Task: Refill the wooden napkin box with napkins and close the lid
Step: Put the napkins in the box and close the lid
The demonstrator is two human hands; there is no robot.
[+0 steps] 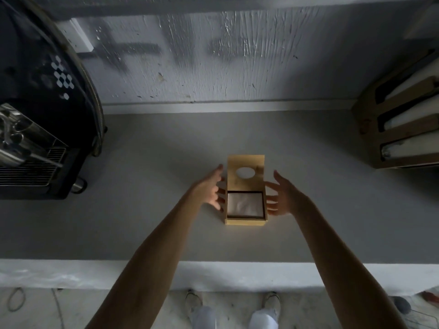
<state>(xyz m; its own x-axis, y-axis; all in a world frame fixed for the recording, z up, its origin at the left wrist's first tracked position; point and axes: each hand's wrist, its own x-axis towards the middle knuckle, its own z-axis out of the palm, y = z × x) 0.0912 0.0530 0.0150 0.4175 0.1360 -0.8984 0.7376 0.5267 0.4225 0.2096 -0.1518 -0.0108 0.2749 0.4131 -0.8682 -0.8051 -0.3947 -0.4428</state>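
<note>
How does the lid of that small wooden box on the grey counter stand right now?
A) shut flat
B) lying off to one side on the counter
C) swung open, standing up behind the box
C: the wooden lid with an oval hole stands raised behind the open wooden box, where white napkins show.

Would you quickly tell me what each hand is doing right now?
Left hand: open, fingers spread beside the light wooden napkin box, holding nothing.
Right hand: open, beside the box's other side, holding nothing.
</note>
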